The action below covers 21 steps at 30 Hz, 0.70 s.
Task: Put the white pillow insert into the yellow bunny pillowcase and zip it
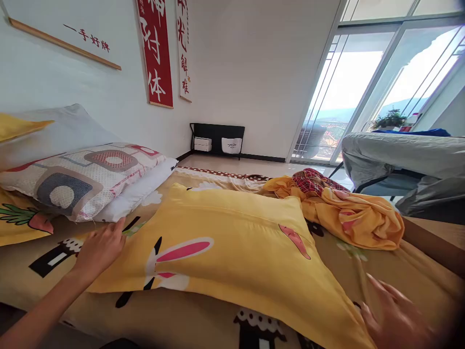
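Note:
A yellow pillow [232,242] with a rabbit print and a pink carrot-like shape lies flat across the bed in front of me. At its left edge is my left hand [100,246], fingers curled and close together against the pillowcase; the fingertips are partly hidden. My right hand [395,312] is by the near right corner of the pillow, slightly blurred, with thumb and fingers apart. Its thumb side is close to the pillow edge. Beneath is a tan printed bedsheet [203,315].
Stacked pillows, a patterned one [105,174] on top, lie at the left by the wall. A bunched yellow blanket [356,213] lies at the right. Beyond the bed are a low black rack [216,133], a covered table [392,150] and glass sliding doors [348,92].

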Tool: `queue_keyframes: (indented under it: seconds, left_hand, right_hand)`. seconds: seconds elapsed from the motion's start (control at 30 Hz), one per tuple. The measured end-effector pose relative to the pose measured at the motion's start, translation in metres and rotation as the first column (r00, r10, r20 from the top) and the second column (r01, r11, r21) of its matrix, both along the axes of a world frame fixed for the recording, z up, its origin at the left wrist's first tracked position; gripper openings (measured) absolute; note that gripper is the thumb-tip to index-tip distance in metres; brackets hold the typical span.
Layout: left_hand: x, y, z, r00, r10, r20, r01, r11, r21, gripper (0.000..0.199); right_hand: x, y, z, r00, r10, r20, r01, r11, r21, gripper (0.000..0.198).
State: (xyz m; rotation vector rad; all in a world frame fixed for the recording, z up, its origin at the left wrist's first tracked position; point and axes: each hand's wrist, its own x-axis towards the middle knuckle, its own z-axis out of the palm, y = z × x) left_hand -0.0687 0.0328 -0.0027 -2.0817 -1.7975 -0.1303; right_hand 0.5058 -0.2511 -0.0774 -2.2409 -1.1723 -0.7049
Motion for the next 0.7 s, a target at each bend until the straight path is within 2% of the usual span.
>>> queue_keyframes:
  seconds: [0.07, 0.13, 0.17, 0.23, 0.3, 0.33, 0.4, 0.53, 0.6, 0.63, 0.7]
  left_hand:
    - [0.044, 0.006, 0.028, 0.967, -0.207, 0.150, 0.195, 0.977, 0.086, 0.059]
    - [0.100, 0.008, 0.048, 0.858, -0.436, 0.272, 0.427, 0.899, 0.096, 0.058]
    - [0.128, 0.009, 0.054, 0.797, -0.516, 0.313, 0.520, 0.851, 0.077, 0.058]
    - [0.174, 0.010, 0.054, 0.700, -0.606, 0.378, 0.649, 0.761, 0.017, 0.057]
    - [0.198, 0.017, 0.039, 0.660, -0.627, 0.414, 0.699, 0.714, -0.032, 0.058]
    - [0.200, 0.023, 0.028, 0.660, -0.620, 0.423, 0.697, 0.716, -0.038, 0.059]
    - [0.185, 0.037, 0.000, 0.689, -0.581, 0.434, 0.651, 0.759, -0.018, 0.059]
    - [0.122, 0.056, -0.052, 0.775, -0.393, 0.495, 0.459, 0.888, -0.014, 0.058]
    - [0.096, 0.060, -0.062, 0.786, -0.304, 0.538, 0.402, 0.913, -0.072, 0.059]
    - [0.087, 0.061, -0.062, 0.784, -0.272, 0.558, 0.400, 0.909, -0.118, 0.061]
    - [0.078, 0.065, -0.048, 0.778, -0.206, 0.593, 0.413, 0.879, -0.238, 0.064]
  right_hand:
    - [-0.041, 0.039, 0.049, 0.990, 0.109, 0.094, -0.112, 0.993, 0.026, 0.064]
    - [-0.089, 0.087, 0.087, 0.960, 0.260, 0.104, -0.265, 0.964, 0.028, 0.063]
    - [-0.112, 0.112, 0.099, 0.941, 0.326, 0.087, -0.329, 0.944, 0.029, 0.064]
    - [-0.147, 0.154, 0.108, 0.906, 0.423, -0.006, -0.423, 0.904, -0.063, 0.063]
    - [-0.159, 0.181, 0.099, 0.877, 0.466, -0.118, -0.480, 0.857, -0.188, 0.059]
    - [-0.156, 0.188, 0.091, 0.873, 0.458, -0.164, -0.486, 0.840, -0.242, 0.058]
    - [-0.135, 0.186, 0.068, 0.893, 0.395, -0.214, -0.445, 0.845, -0.297, 0.059]
    - [-0.067, 0.143, 0.014, 0.931, 0.229, -0.285, -0.299, 0.926, -0.232, 0.068]
    - [-0.033, 0.117, -0.012, 0.893, 0.174, -0.416, -0.283, 0.934, -0.218, 0.075]
    - [-0.018, 0.107, -0.021, 0.858, 0.151, -0.490, -0.290, 0.931, -0.222, 0.078]
    - [0.009, 0.095, -0.029, 0.805, 0.114, -0.582, -0.301, 0.924, -0.235, 0.081]
